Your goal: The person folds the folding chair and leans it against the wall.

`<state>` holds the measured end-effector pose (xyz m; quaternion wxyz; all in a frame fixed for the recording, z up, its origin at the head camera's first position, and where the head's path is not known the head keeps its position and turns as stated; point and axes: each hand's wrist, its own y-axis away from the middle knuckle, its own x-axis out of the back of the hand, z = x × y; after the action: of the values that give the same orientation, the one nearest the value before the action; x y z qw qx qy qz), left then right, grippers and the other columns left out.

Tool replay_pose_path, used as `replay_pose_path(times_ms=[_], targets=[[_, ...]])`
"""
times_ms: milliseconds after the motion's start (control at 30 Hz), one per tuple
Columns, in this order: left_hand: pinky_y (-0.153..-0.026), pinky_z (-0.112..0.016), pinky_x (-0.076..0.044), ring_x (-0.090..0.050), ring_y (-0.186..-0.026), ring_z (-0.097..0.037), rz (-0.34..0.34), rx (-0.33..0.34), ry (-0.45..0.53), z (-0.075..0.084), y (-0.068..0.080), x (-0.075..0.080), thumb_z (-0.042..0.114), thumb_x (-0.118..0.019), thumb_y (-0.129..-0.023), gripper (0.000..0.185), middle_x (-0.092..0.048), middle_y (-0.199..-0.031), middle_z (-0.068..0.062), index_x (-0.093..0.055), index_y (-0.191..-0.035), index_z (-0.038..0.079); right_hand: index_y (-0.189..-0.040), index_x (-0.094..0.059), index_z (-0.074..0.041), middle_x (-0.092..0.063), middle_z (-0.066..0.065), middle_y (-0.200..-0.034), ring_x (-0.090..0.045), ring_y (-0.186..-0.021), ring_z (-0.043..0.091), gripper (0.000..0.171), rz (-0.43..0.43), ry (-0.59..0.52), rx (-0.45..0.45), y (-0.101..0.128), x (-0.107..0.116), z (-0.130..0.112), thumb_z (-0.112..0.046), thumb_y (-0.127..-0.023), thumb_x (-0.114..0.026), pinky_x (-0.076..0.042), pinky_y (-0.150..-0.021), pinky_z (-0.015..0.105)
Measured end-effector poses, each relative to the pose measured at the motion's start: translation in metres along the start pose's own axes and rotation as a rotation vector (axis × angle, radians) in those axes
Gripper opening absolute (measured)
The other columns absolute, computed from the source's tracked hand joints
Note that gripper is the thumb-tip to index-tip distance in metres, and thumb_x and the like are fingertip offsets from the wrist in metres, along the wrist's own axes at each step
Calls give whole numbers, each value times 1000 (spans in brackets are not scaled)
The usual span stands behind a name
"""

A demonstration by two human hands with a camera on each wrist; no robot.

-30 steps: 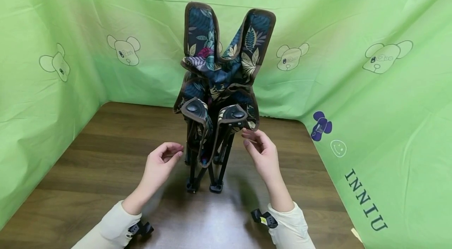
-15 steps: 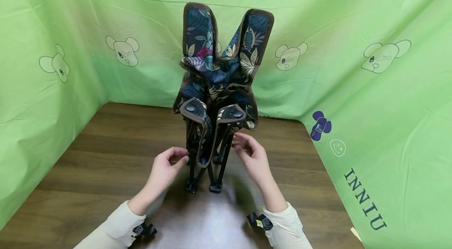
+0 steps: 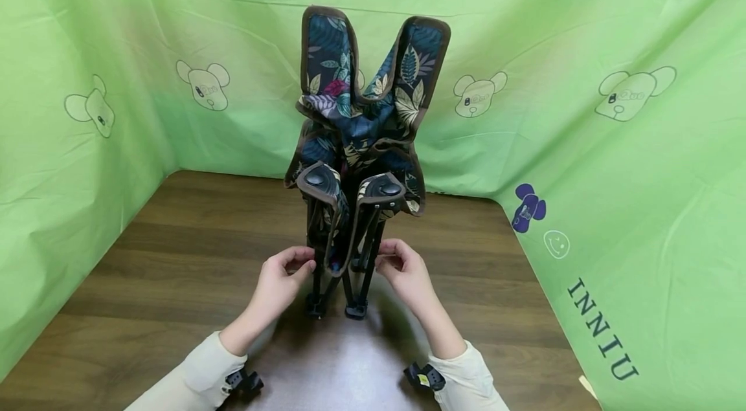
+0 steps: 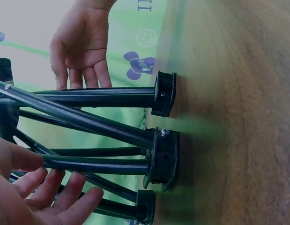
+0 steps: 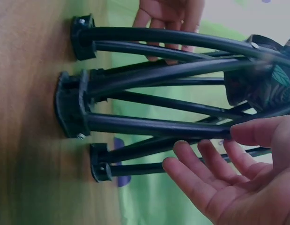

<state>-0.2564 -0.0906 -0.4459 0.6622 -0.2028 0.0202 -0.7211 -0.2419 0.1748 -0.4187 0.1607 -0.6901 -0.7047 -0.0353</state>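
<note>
Covering the forearms: pale sleeves, just behind the hands, with a black device at each wrist.
Left hand: narrowed but loose, fingers bent and spread beside a leg, thumb tip over the tube; whether it presses there cannot be told.
Right hand: much the same on the opposite side, thumb tip at a tube, fingers loosely bent; firmness of contact cannot be told.
Leg tubes: dark, some crossing, between the two hands.
Black feet: on the wood-grain surface, lower than the fingertips.
Folding chair: upright between the hands and rising beyond them, its dark blue leaf-print fabric bunched and edged in brown.
Black caps: at the two front fabric corners, above and between the hands.
Fabric peaks: two, farther from the hands than the caps, parted in a V.
Green cloth: beyond the hands and to both sides, printed with outlined mouse heads; dark letters lie out to the right hand's right.
</note>
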Motion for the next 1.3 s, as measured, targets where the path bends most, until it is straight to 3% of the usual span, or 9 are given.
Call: replay_pose_path(times_ms=[300, 467, 567, 767, 1000, 1300], targets=[[-75, -20, -57, -69, -83, -8, 2, 29, 5, -3, 3, -4, -2, -73, -89, 14, -77, -96, -9, -76, -103, 1, -109, -67, 2, -71, 18, -101, -69, -83, 17, 22, -2, -4, -85, 6, -10, 6, 11, -89, -60, -63, -75, 31], [-76, -20, -57, -69, -84, -10, -1, 34, 23, -4, 4, -5, -3, -73, -89, 14, -76, -95, -9, -76, -103, 0, -108, -67, 3, -71, 19, -101, -71, -83, 24, 19, -7, -46, -101, 6, -14, 9, 11, -91, -61, -63, -78, 48], [-77, -21, -57, -69, -84, -12, -2, 41, 34, -4, 3, -6, -3, -74, -89, 15, -76, -95, -10, -76, -104, 0, -108, -67, 3, -71, 20, -101, -72, -85, 26, 19, -9, -68, -106, 7, -15, 9, 10, -91, -61, -62, -78, 51], [-79, -21, -57, -70, -86, -14, 3, 48, 51, -2, 3, -9, -4, -73, -89, 16, -76, -96, -11, -76, -104, -1, -112, -65, 4, -71, 24, -106, -73, -90, 30, 21, -21, -74, -101, 7, -16, 8, 9, -93, -60, -62, -78, 52], [-79, -21, -57, -72, -86, -18, 7, 42, 59, -1, 0, -13, -3, -72, -90, 16, -77, -95, -11, -76, -106, -1, -113, -64, 6, -73, 25, -106, -72, -98, 48, 20, -60, -68, -82, 3, -15, 5, 9, -94, -57, -62, -78, 53], [-78, -20, -56, -71, -87, -19, -4, 46, 46, 2, -1, -11, -3, -71, -91, 15, -77, -96, -11, -76, -105, 0, -114, -64, 5, -72, 28, -108, -72, -99, 46, 19, -75, -88, -95, 2, -13, 6, 7, -96, -57, -61, -79, 54]])
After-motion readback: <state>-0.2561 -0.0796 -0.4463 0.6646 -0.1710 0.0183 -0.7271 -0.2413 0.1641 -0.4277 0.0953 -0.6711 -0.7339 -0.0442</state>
